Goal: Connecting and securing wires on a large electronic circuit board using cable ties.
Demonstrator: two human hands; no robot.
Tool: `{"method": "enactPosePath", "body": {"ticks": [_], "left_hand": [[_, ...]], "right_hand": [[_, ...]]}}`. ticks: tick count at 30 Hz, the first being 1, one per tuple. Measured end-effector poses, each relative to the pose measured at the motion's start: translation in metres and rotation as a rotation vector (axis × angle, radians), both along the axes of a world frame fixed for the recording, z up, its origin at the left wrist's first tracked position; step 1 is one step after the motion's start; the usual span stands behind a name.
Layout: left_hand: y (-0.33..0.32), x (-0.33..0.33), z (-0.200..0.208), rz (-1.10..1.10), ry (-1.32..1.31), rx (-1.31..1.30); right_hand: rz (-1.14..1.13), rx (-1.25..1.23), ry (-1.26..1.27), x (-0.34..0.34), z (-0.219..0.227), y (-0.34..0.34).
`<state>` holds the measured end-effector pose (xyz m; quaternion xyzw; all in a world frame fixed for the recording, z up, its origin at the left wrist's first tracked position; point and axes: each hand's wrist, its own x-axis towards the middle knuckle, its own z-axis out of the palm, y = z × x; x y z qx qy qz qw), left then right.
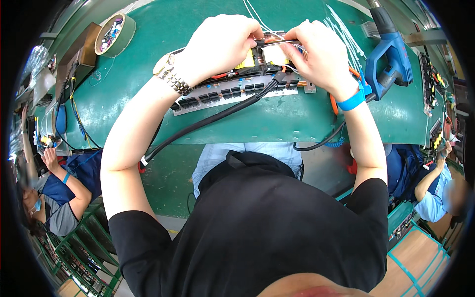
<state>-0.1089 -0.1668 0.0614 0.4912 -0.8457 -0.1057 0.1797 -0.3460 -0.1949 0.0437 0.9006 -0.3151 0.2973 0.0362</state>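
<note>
My left hand [225, 45] and my right hand [319, 55] are both closed, pinching a thin black cable [275, 42] that runs crosswise between them. Beneath it lies a circuit board assembly [259, 58] with yellow-wrapped parts, partly hidden by my hands. Its near edge is a light metal strip [210, 103] bearing a row of black components. From the board a thick black cable [208, 122] curves left and over the table's near edge. Thin white wires [254, 12] rise behind the board between my hands.
A blue heat gun [391, 62] stands right of my right hand, beside loose white cable ties [346, 37]. At the far left a round tub [118, 39] holds small parts on the green table [143, 29]. Co-workers sit at left [69, 198] and right [433, 185].
</note>
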Motion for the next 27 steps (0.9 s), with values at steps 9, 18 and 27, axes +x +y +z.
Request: {"method": "enactPosePath", "body": {"ticks": [9, 18, 27], "left_hand": [[0.008, -0.005, -0.003, -0.045, -0.104, -0.174], [0.012, -0.001, -0.002, -0.064, -0.162, -0.232], [0.012, -0.003, -0.006, -0.02, -0.132, -0.228]], "right_hand": [[0.042, 0.002, -0.02, -0.002, 0.0, -0.004], [0.007, 0.015, -0.03, -0.002, -0.001, -0.003], [0.061, 0.1, -0.074, -0.003, -0.005, -0.01]]}}
